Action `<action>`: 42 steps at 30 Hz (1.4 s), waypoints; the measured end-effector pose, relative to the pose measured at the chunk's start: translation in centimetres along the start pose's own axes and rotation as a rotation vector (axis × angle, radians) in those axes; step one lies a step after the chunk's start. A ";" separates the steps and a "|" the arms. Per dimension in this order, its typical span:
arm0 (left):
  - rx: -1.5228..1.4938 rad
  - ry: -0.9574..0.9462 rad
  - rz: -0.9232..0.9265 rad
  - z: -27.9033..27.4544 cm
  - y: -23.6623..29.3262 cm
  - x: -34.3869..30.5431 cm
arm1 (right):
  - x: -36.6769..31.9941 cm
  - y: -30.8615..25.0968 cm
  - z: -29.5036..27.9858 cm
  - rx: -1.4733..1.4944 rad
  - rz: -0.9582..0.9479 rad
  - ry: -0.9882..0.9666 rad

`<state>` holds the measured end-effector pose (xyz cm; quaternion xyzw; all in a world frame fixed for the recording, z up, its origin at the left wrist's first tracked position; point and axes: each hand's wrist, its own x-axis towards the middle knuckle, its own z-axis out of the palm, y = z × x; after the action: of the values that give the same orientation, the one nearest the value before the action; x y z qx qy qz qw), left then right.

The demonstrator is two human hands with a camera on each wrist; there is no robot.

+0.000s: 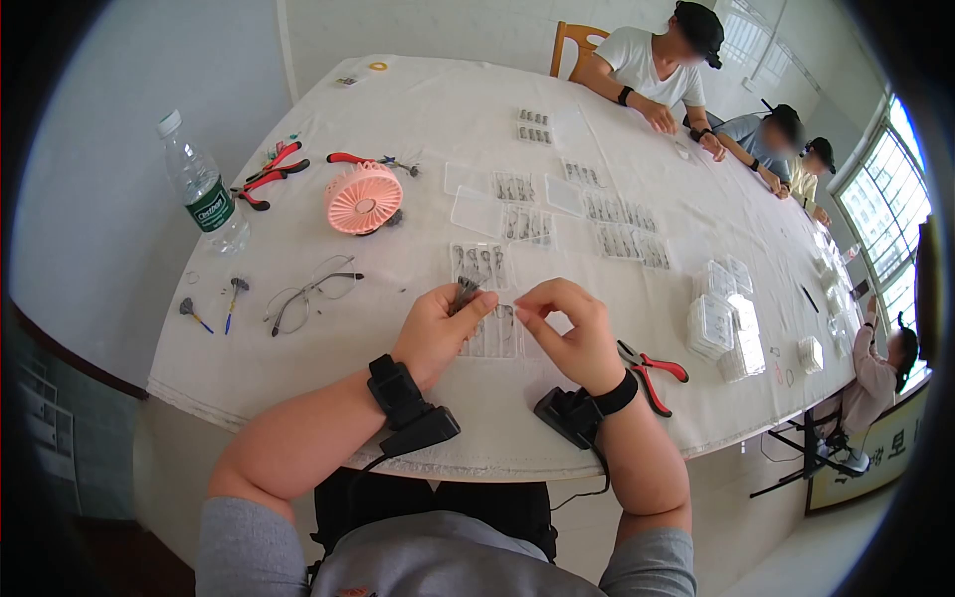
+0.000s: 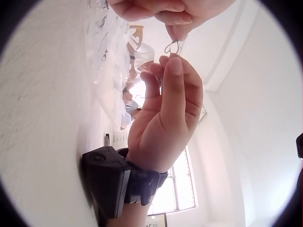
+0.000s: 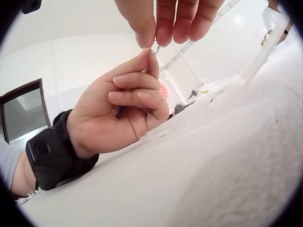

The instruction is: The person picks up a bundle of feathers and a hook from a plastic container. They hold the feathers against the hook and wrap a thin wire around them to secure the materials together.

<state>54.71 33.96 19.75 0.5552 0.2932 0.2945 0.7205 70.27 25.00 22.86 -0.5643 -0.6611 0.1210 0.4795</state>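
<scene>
My left hand (image 1: 434,330) grips a bunch of thin grey wire pieces (image 1: 466,290), its fingers curled round the stem. A bit of blue (image 3: 120,111) shows inside that palm in the right wrist view. Between the fingertips of both hands is a small bent wire loop (image 2: 172,47), heart-like in outline. My right hand (image 1: 577,333) pinches this loop with thumb and fingers, opposite the left thumb. Under the hands lies a clear plastic box (image 1: 492,343) with compartments, partly covered by them. Just beyond, another clear box (image 1: 480,262) holds several wire pieces.
Red-handled pliers (image 1: 652,376) lie right of my right wrist. Stacked clear boxes (image 1: 731,318) stand farther right. Glasses (image 1: 308,294), two wire bunches (image 1: 237,287), a pink fan (image 1: 364,199), more pliers (image 1: 274,174) and a bottle (image 1: 207,194) are leftward. People sit along the far right edge.
</scene>
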 end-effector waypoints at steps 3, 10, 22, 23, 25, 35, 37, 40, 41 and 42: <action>0.003 0.003 0.004 0.0 -0.1 0.0 | 0.0 0.2 0.3 0.051 0.119 0.028; 0.014 0.003 0.016 0.2 0.2 -0.1 | 0.0 0.0 0.6 0.044 0.063 -0.022; 0.037 0.008 0.006 0.3 0.1 -0.1 | 0.1 0.4 1.0 0.094 0.068 -0.015; 0.035 0.004 0.008 0.2 0.1 0.0 | 0.0 0.5 1.0 0.099 0.068 -0.023; 0.032 -0.004 0.011 0.2 0.0 0.0 | 0.0 0.7 1.1 0.097 0.067 -0.032; 0.038 0.001 0.021 0.3 0.1 0.0 | 0.0 0.8 1.2 0.089 0.109 -0.015; 0.044 -0.002 0.028 0.3 0.0 0.1 | -0.1 1.1 1.3 0.134 0.150 -0.024; 0.028 -0.017 0.029 0.2 -0.1 0.1 | -0.3 1.5 1.4 0.257 0.274 -0.073; 0.028 -0.020 0.026 0.2 -0.1 0.1 | -0.3 1.5 1.2 0.292 0.326 -0.110; 0.027 -0.023 0.024 0.2 0.0 0.1 | -0.3 1.5 1.1 0.328 0.378 -0.148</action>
<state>54.90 33.90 19.78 0.5718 0.2822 0.2927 0.7125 70.29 25.65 21.08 -0.5820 -0.5488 0.3550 0.4837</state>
